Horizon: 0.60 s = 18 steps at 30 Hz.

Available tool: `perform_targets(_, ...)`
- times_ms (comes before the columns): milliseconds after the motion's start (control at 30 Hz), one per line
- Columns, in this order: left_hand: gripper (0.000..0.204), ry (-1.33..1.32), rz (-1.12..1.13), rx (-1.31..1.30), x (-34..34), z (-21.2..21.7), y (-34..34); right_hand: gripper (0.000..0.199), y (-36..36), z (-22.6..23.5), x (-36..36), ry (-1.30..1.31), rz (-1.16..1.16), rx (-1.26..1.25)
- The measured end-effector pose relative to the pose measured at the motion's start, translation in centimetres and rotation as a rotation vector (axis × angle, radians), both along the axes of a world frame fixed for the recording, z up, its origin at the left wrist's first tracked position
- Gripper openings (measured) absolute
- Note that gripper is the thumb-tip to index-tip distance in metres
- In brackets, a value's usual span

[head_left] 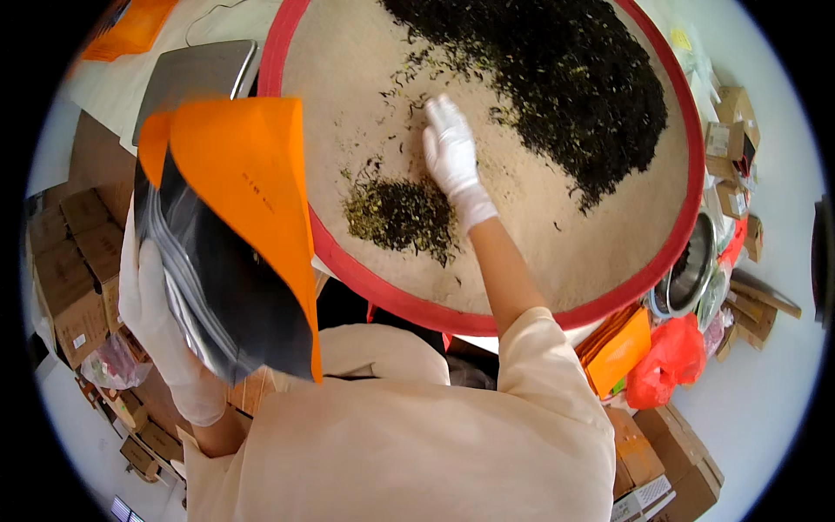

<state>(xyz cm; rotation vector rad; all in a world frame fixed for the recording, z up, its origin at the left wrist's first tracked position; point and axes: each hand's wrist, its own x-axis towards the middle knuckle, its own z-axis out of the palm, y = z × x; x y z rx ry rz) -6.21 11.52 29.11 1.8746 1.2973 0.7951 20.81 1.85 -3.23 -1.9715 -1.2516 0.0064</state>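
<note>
My left hand [161, 317], in a white glove, is wrapped around the side of a foil bag [239, 291]. The bag is silvery and dark grey, with a wide orange flap or panel [252, 165] at its mouth; what is inside cannot be made out. My right hand [452, 152], also gloved, lies with its fingers stretched out over a round cloth-lined tray with a red rim [370, 278]. Beside its wrist is a small heap of dark, greenish dried leaves [396, 213], probably tea. A much larger dark leaf heap [574, 87] covers the tray's far right.
A flat grey device, perhaps a scale [187, 78], sits left of the tray. Orange bags [616, 352], a red plastic bag [668, 361] and a metal bowl [691, 270] stand at the right. Cardboard boxes [83, 261] are stacked on the left, others at the lower right.
</note>
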Motion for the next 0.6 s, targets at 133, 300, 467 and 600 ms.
perform_targets(133, 0.041, -0.091, 0.168, -0.087, -2.7, -0.2, 0.0, 0.056, 5.8, -2.0, 6.0, -0.151, -0.169, -0.193)
perform_targets(300, 0.041, -0.153, 0.345, -0.163, -5.0, -0.3, -0.8, 0.057, 12.1, -3.6, 8.2, -0.287, -0.001, -0.193)
perform_targets(467, 0.041, -0.001, 0.295, -0.037, -5.4, -1.5, -0.9, 0.050, 9.5, 0.9, 0.4, 0.044, 0.552, -0.239)
perform_targets(600, 0.042, -0.139, 0.424, -0.131, -4.7, -1.5, -0.4, 0.048, 0.2, 0.2, -5.2, 0.084, 0.812, -0.145)
